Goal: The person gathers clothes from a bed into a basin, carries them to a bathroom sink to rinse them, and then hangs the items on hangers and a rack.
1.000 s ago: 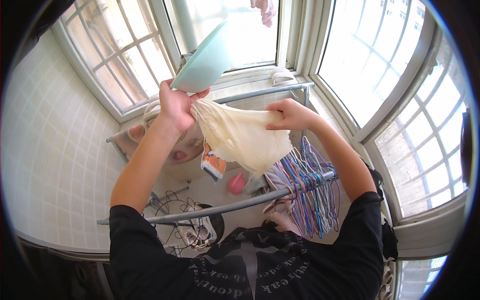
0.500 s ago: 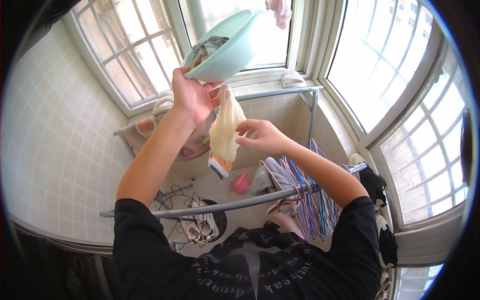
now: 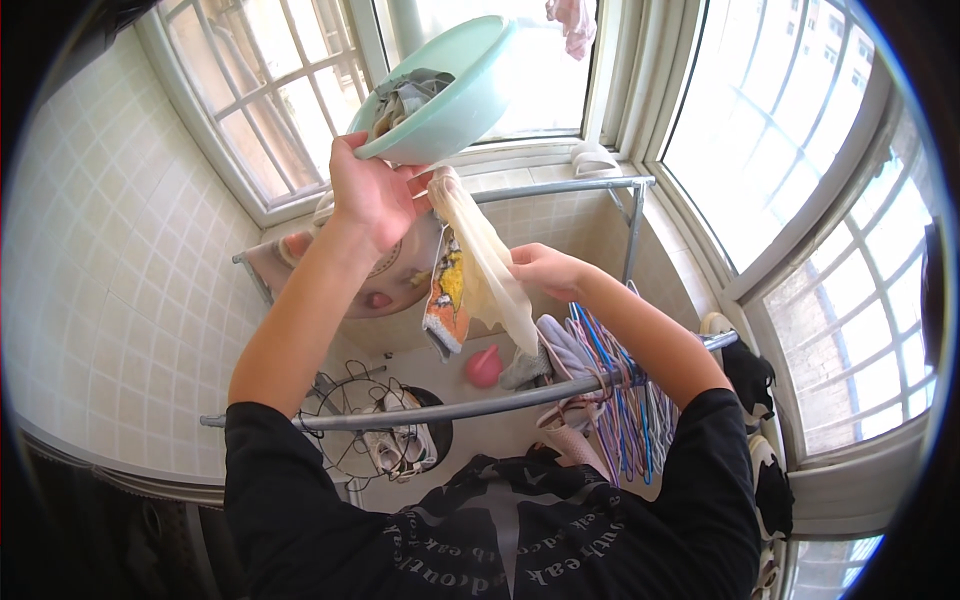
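My left hand (image 3: 375, 195) holds up a mint-green basin (image 3: 475, 105) by its rim. Grey, crumpled clothes (image 3: 412, 97) lie in the tilted basin. From the fingers of that same hand hangs a cream sock-like cloth (image 3: 488, 262), its upper end bunched below the basin. Beside it dangles a patterned sock-like piece (image 3: 447, 300) in orange, yellow and grey. My right hand (image 3: 548, 270) pinches the side edge of the cream cloth and draws it out to the right. The left fingertips are partly hidden behind the basin and cloth.
A metal rail (image 3: 480, 405) crosses in front of me, with many coloured hangers (image 3: 625, 420) at its right. Another rail (image 3: 560, 187) runs near the windows. A pink object (image 3: 483, 367) and wire-draped shoes (image 3: 395, 440) are below. White slippers (image 3: 592, 160) stand on the sill.
My right hand has closed on the cream cloth and pulled its lower part rightward, uncovering more of the patterned piece. My left hand and the basin have shifted slightly left.
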The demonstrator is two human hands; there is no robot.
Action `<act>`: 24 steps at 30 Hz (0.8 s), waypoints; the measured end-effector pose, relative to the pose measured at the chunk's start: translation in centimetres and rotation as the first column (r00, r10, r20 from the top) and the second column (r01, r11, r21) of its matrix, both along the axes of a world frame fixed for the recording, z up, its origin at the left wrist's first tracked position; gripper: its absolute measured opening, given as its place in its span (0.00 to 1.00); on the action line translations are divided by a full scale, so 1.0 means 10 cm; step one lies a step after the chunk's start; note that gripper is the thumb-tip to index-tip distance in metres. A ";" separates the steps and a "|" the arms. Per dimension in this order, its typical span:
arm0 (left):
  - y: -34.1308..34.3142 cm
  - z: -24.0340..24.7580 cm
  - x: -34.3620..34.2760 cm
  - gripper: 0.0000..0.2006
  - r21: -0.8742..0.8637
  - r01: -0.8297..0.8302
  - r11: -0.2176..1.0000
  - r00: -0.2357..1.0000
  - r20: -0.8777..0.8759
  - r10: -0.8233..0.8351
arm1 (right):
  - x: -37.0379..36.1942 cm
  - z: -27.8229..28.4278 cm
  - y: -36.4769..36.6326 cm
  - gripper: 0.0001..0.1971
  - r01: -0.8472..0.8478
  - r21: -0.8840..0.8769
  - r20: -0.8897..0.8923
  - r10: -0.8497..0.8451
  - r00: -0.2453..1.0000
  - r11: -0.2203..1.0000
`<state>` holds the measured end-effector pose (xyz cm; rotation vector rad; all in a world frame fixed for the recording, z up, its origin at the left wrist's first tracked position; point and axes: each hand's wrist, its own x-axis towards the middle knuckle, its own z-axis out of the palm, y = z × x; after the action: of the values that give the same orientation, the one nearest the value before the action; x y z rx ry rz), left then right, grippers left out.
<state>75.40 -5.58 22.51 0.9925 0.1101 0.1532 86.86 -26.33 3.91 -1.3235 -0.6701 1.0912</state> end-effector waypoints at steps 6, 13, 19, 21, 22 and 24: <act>0.26 -0.04 -0.07 0.31 0.012 -0.054 0.998 0.998 -0.012 0.054 | 0.12 0.16 -0.28 0.23 0.150 -0.047 0.121 -0.144 0.982 0.988; 0.44 -0.13 -0.07 0.32 0.062 -0.164 0.985 0.983 -0.073 0.168 | 0.34 0.50 -0.64 0.16 0.392 -0.135 0.463 -0.292 0.837 0.910; 0.76 -0.30 -0.02 0.30 0.019 -0.162 0.987 0.981 -0.102 0.163 | 0.32 0.81 -0.84 0.10 0.360 0.299 0.015 -0.381 0.924 0.884; 0.79 -0.34 0.01 0.32 -0.004 -0.104 0.995 0.991 -0.086 0.104 | 0.20 0.92 -0.76 0.12 0.397 0.318 0.054 -0.435 0.899 0.861; 0.78 -0.35 0.02 0.32 -0.004 -0.102 0.995 0.991 -0.086 0.101 | 0.25 0.91 -0.74 0.12 0.335 0.316 0.240 -0.416 0.877 0.888; 0.65 -0.32 0.05 0.33 -0.003 -0.097 0.995 0.992 -0.079 0.096 | 0.26 0.97 -0.73 0.12 0.218 0.243 0.512 -0.315 0.799 0.945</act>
<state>75.88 0.90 19.34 0.9866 0.2309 0.2018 89.43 -33.61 13.65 -1.5336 -0.9373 0.4001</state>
